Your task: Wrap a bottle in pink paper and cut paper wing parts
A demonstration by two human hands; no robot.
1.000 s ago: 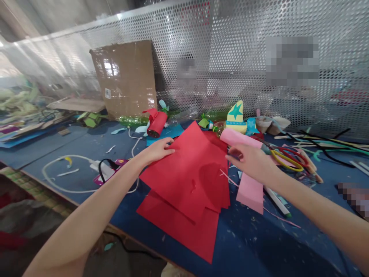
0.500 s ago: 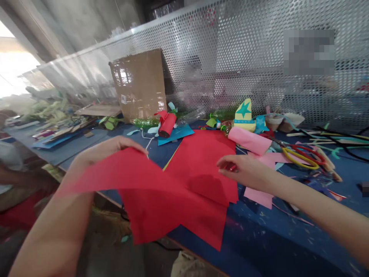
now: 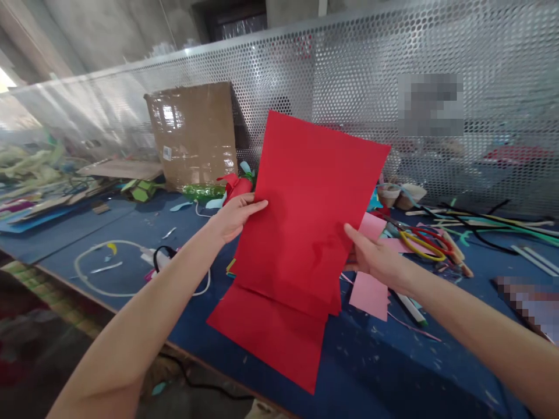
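Note:
A red paper sheet (image 3: 312,201) stands upright in front of me, held by both hands. My left hand (image 3: 236,214) grips its left edge with the thumb in front. My right hand (image 3: 371,259) pinches its lower right edge. More red sheets (image 3: 271,337) lie flat on the blue table (image 3: 384,372) beneath it, one hanging over the front edge.
A pink paper piece (image 3: 369,294) lies by my right hand. Scissors with yellow and red handles (image 3: 421,241) and long sticks (image 3: 493,224) lie at the right. A cardboard box (image 3: 194,134) leans on the perforated metal screen (image 3: 349,75). A white cable (image 3: 102,270) loops at the left.
Both hands lifted one red sheet off the pile: my left hand swung it out to the left, then both brought it upright in front of me.

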